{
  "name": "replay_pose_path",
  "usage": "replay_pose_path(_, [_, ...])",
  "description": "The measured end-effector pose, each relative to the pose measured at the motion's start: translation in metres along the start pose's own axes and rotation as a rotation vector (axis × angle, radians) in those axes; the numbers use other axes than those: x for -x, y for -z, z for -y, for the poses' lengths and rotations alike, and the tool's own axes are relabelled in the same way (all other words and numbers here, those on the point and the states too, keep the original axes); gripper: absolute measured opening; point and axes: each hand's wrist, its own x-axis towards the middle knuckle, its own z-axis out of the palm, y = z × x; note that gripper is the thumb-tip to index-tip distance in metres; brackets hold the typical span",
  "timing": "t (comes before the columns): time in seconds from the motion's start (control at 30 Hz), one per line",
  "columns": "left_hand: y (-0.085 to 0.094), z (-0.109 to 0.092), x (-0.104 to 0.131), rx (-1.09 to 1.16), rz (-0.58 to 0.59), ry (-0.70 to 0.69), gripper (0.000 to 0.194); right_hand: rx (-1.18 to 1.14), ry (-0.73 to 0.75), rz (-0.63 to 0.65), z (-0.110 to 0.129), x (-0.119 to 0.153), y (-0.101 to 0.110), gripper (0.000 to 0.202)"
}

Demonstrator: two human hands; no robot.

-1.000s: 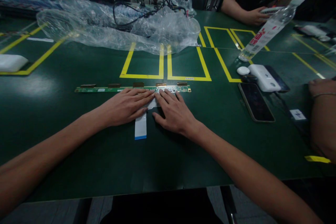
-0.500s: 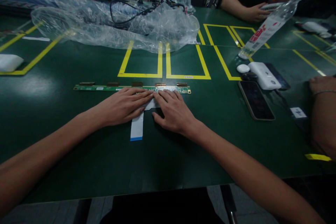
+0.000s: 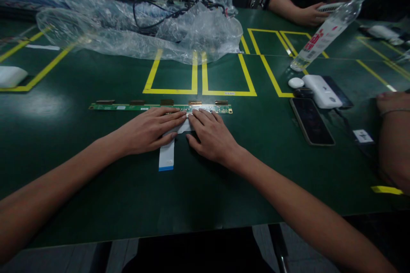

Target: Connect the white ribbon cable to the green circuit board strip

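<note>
A long, narrow green circuit board (image 3: 124, 107) lies on the dark green table, with several brownish tabs along its far edge. A white ribbon cable (image 3: 167, 153) with a blue end comes out from under my hands towards me. My left hand (image 3: 153, 130) lies palm down with its fingers stretched out over the cable and the board's near edge. Beside it, my right hand (image 3: 211, 136) rests with fingers extended onto the board's right half and its thumb apart. The fingertips of both hands nearly meet. They hide the place where cable and board come together.
Clear plastic wrapping (image 3: 198, 30) with black cables lies across the back. At right are a phone (image 3: 312, 121), a white power bank (image 3: 322, 91) and a tilted plastic bottle (image 3: 333, 30). Yellow tape (image 3: 229, 93) marks the table. Another person's arm (image 3: 395, 136) rests at the right edge.
The fingertips of my right hand have shifted very slightly to the right, a little away from the left ones. The board and cable look unmoved on the table.
</note>
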Motion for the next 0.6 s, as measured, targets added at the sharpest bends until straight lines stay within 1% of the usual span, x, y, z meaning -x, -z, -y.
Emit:
replay_pose_path(0.1, [0.001, 0.0, 0.0, -0.008, 0.021, -0.002, 0.058, -0.006, 0.005, -0.01, 0.0, 0.0, 0.0, 0.06])
replay_pose_path(0.33, [0.0, 0.002, 0.001, -0.033, 0.028, 0.001, 0.059, -0.047, 0.018, -0.011, -0.002, 0.001, -0.003, 0.062])
replay_pose_path(0.43, [-0.001, 0.006, -0.002, -0.063, 0.044, 0.048, 0.059, -0.076, 0.005, -0.031, -0.002, 0.002, -0.004, 0.061])
replay_pose_path(0.5, [0.001, 0.016, -0.002, -0.091, 0.052, 0.121, 0.062, -0.095, -0.007, -0.044, -0.003, 0.002, -0.004, 0.059])
replay_pose_path(0.53, [0.002, 0.025, 0.0, -0.108, 0.054, 0.17, 0.063, -0.105, -0.008, -0.045, -0.003, 0.003, -0.004, 0.058])
replay_pose_path(0.6, [0.005, 0.049, 0.008, -0.137, 0.066, 0.293, 0.066, -0.122, 0.0, -0.038, -0.004, 0.004, -0.005, 0.056])
